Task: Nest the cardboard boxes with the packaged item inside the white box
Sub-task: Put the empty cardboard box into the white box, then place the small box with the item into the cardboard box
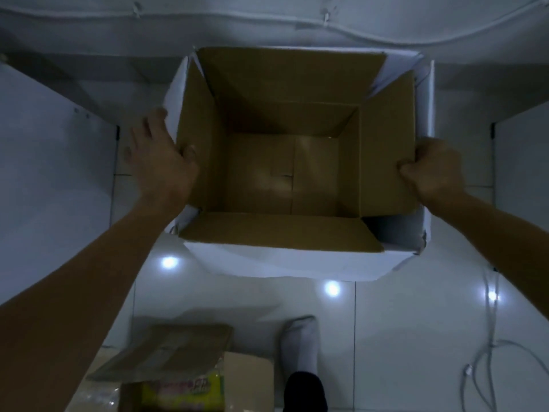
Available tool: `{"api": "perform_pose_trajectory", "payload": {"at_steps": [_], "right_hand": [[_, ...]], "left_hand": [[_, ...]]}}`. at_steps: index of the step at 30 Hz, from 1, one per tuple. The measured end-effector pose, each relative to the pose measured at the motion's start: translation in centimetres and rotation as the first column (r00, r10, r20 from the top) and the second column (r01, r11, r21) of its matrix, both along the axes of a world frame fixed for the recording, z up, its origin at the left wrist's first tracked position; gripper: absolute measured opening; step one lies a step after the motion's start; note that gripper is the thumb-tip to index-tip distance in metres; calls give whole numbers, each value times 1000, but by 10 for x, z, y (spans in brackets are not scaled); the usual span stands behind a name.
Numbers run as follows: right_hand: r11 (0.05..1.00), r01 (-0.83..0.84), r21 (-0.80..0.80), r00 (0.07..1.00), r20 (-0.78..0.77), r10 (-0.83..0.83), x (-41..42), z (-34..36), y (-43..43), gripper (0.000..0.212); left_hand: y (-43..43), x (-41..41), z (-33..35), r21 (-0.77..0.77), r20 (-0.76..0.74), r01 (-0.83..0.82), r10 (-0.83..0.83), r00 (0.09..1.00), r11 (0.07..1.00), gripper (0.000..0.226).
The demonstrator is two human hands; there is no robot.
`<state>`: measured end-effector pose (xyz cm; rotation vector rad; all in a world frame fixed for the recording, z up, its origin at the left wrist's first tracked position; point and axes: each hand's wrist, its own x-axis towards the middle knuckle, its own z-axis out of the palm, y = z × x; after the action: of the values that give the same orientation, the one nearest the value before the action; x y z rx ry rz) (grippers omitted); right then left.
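Note:
A large white box (297, 263) with a brown cardboard inside stands open on the tiled floor, and nothing lies in it. My left hand (162, 157) rests flat against its left flap, fingers spread. My right hand (430, 171) is closed on the edge of the right flap (386, 144). Near my feet at the bottom left sits a smaller brown cardboard box (166, 352) with an open flap. A packaged item (184, 391) with yellow and pink print shows inside it.
White cabinet panels (53, 173) stand at the left and right. A white cable (490, 337) trails over the floor at the right. My socked foot (301, 346) stands beside the small box. The floor tiles reflect ceiling lights.

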<state>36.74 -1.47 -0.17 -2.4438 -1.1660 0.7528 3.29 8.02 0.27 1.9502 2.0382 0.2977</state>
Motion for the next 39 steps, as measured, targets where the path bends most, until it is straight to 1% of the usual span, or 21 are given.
{"api": "perform_pose_trajectory", "payload": {"at_steps": [2,3,4,5,6,7,8,10,11,12,14,16,17,20,23,27,30,32,34,36,39], "right_hand": [[998,-19,64,1000,-11,20,-7,2,3,42],[992,-64,113,998,27,61,-14,5,2,48],[973,-173,150,980,126,155,-23,8,1,52],[927,-351,134,914,261,309,-32,9,-3,56],[844,-534,46,794,371,482,-37,6,-9,58],[744,-663,-84,651,427,628,-38,-3,-17,56],[659,-718,-224,541,417,731,-33,-11,-26,54],[521,-714,-469,401,336,852,-12,-28,-41,62],[453,-683,-573,347,291,891,-2,-33,-46,68],[414,-659,-627,303,282,910,5,-36,-50,72],[395,-643,-656,254,304,918,6,-35,-48,73],[393,-646,-655,264,292,919,-3,-28,-42,70],[417,-641,-644,289,301,909,-6,-24,-40,69],[527,-665,-529,420,319,850,-13,-17,-39,63],[634,-691,-346,552,313,773,-33,6,-47,54],[730,-680,-75,672,336,660,-59,31,-86,34],[754,-656,25,725,297,621,-86,43,-138,34],[769,-636,58,756,248,606,-105,50,-175,35],[787,-611,87,788,167,593,-125,56,-220,34],[830,-549,100,835,29,549,-147,60,-267,34],[879,-477,26,863,-177,474,-183,63,-333,36]], "left_hand": [[-7,4,-2,15,-146,192,-188,971,981,63],[-13,6,-4,-9,-219,286,-281,934,958,64],[-20,9,-7,-39,-275,357,-353,894,933,65],[-27,9,-12,-83,-320,397,-402,858,914,68],[-34,8,-17,-141,-362,405,-427,828,904,75],[-39,4,-23,-206,-406,389,-440,801,898,85],[-43,-1,-30,-273,-463,357,-447,765,893,97],[-45,-11,-38,-358,-582,291,-456,673,887,116],[-43,-13,-41,-372,-614,276,-458,643,886,121],[-42,-13,-43,-378,-622,273,-461,633,885,122],[-39,-11,-42,-395,-610,272,-472,636,878,121],[-41,-7,-38,-408,-584,292,-493,645,865,114],[-43,-5,-34,-396,-556,314,-498,665,863,106],[-56,-3,-20,-268,-416,362,-446,792,893,75],[-83,-8,-12,-124,-261,335,-356,897,934,53],[-144,-16,7,-44,-51,225,-228,972,973,43],[-206,-23,23,-23,52,163,-162,985,986,36],[-252,-25,32,-51,128,67,-60,990,996,35],[-303,-27,41,-126,173,-7,29,985,992,36],[-354,-30,44,-189,179,-54,89,980,980,31],[-421,-45,43,-232,152,-113,151,977,966,20]]}}
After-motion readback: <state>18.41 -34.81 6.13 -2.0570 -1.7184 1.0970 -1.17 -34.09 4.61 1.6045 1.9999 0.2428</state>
